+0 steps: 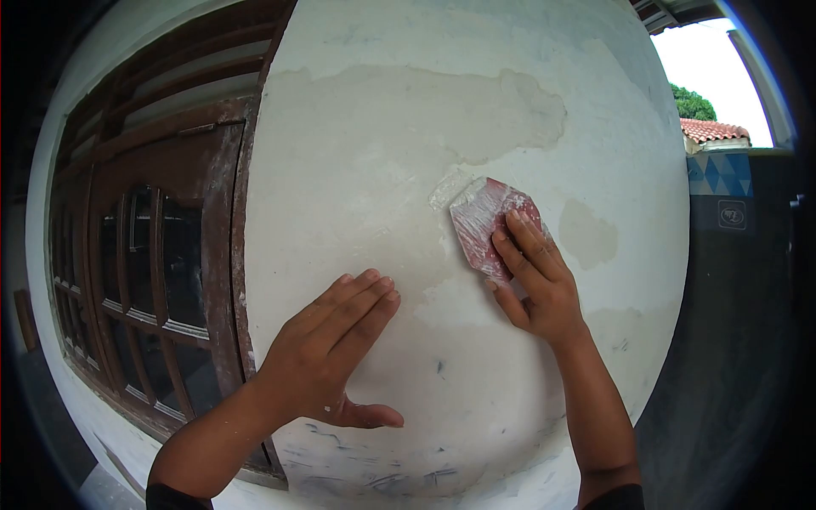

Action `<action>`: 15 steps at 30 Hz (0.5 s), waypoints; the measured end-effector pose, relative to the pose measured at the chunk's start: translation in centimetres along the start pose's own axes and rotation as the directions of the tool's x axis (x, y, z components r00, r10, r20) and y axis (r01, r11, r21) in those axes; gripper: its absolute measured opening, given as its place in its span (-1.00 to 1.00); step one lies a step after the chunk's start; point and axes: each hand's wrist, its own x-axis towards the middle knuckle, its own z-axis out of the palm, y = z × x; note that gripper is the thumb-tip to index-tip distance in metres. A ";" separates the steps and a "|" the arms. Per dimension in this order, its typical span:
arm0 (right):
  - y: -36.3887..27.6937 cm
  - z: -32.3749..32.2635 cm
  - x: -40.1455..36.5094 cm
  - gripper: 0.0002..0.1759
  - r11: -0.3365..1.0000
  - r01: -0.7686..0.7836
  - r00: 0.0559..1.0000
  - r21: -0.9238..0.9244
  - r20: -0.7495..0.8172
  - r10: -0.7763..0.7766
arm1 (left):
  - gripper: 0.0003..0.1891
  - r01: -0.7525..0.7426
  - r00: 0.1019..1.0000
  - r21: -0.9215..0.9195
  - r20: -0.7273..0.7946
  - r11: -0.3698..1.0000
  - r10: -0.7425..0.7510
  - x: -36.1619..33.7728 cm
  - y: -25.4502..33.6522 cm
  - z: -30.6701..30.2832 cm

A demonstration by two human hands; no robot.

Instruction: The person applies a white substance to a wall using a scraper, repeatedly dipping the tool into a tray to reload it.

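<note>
Right hand [542,285]: holding; fingers laid over the near side of the red pad [481,219], thumb by its lower edge.
Red pad: under the fingertips, reaching up and left past them, against the wall [382,183]; angular outline, streaked with whitish dust.
Left hand [327,344]: left of and below the grip, well apart from the pad; holds nothing, fingers extended, thumb spread wide.
Wall: behind both hands; off-white, greyish patches above and right of the grip, dark marks below.
Window [153,280]: far left of the grip; brown wood, glass panes.
Emblem [732,214]: far right of the grip, below blue-and-white tiles [721,174]; pale lettering, too small to read surely.
</note>
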 end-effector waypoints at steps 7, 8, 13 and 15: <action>-0.5 0.6 0.4 -0.38 0.999 0.019 0.994 -0.028 0.108 -0.016 | 0.11 -0.022 1.000 0.053 -0.015 0.998 0.023 0.9 -0.1 -0.4; -0.4 0.5 -0.1 -0.38 0.999 0.021 0.994 -0.027 0.108 -0.018 | 0.08 -0.026 0.999 0.061 -0.027 0.998 0.028 0.8 -0.1 -0.6; -0.7 0.6 1.1 -0.38 0.999 0.015 0.998 -0.035 0.058 -0.013 | 0.12 -0.014 1.000 0.078 -0.020 0.997 0.016 1.1 -0.5 0.1; -1.1 1.2 2.1 -0.39 0.999 0.023 0.997 -0.029 0.076 -0.021 | 0.13 -0.018 0.999 0.084 -0.031 0.996 0.021 1.3 -0.4 0.2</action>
